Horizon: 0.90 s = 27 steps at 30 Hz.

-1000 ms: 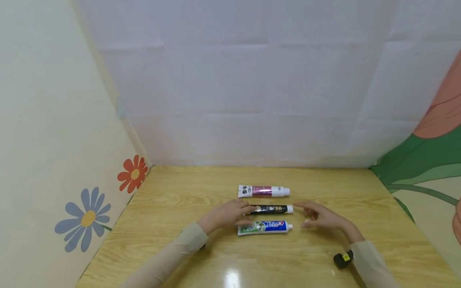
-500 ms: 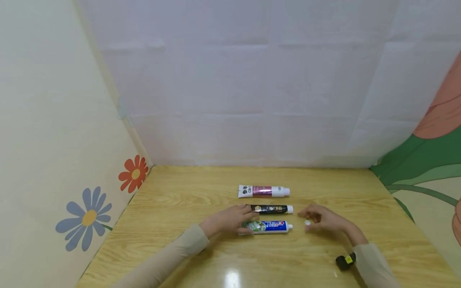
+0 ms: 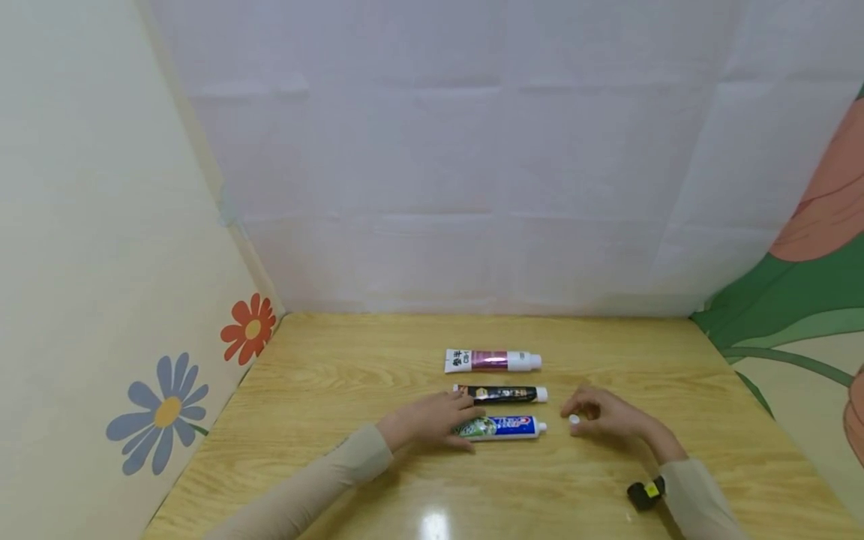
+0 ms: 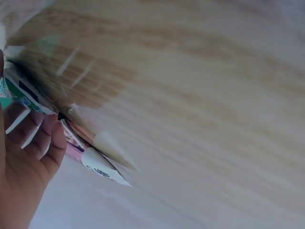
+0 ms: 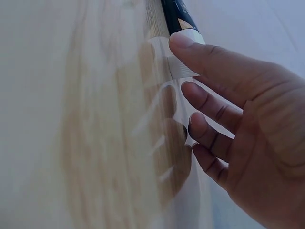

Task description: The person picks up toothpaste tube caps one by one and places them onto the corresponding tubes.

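Observation:
A blue, green and white toothpaste tube lies nearest me, its bare nozzle pointing right. My left hand holds its flat end, thumb on the near side and fingers across the far side. In the left wrist view, part of that tube's green end shows at the fingers. My right hand pinches a small white cap, apart from the nozzle. The right wrist view shows the thumb against the ribbed cap; the index finger is mostly hidden.
Just beyond lies a black toothpaste tube with its white cap on. Farther back is a capped pink and white tube. A white sheet closes off the back of the wooden table; flower-painted panels stand at both sides.
My left hand has shifted slightly toward me, its thumb moving to the near side of the blue tube. My right index finger has bent in, and the hand has drawn slightly right with the cap.

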Available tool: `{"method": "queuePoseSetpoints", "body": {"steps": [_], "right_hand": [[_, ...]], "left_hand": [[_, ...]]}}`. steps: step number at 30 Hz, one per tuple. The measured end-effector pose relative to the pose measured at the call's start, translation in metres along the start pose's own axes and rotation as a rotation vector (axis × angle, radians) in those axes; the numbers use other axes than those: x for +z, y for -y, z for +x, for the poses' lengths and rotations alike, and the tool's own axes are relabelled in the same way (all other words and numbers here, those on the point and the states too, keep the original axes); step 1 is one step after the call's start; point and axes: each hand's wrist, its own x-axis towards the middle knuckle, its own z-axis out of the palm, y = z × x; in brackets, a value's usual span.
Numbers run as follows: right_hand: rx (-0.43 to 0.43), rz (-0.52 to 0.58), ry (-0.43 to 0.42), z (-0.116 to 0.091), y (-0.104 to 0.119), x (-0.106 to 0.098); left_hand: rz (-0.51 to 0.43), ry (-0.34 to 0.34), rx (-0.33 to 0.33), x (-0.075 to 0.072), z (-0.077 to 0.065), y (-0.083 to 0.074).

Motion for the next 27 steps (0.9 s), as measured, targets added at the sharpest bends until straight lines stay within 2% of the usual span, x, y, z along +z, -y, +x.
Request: {"method": "queuePoseSetpoints", "body": {"steps": [7, 14, 22, 27], "right_hand": [[-0.023, -0.005, 0.009, 0.0013, 0.0000, 0.0001], [-0.022, -0.010, 0.015, 0.0022, 0.0006, 0.0002], [-0.037, -0.014, 0.016, 0.0027, 0.0007, -0.0001], [-0.064, -0.015, 0.001, 0.0021, 0.0008, 0.0005]], "left_hand": [[-0.029, 0.016, 0.001, 0.0007, 0.0032, -0.0012], [-0.039, 0.038, -0.026, -0.0003, 0.0048, -0.0025], [-0.052, 0.041, -0.045, 0.0064, 0.0092, -0.0026], [-0.101, 0.040, -0.055, 0.0085, 0.0096, -0.0045]]}}
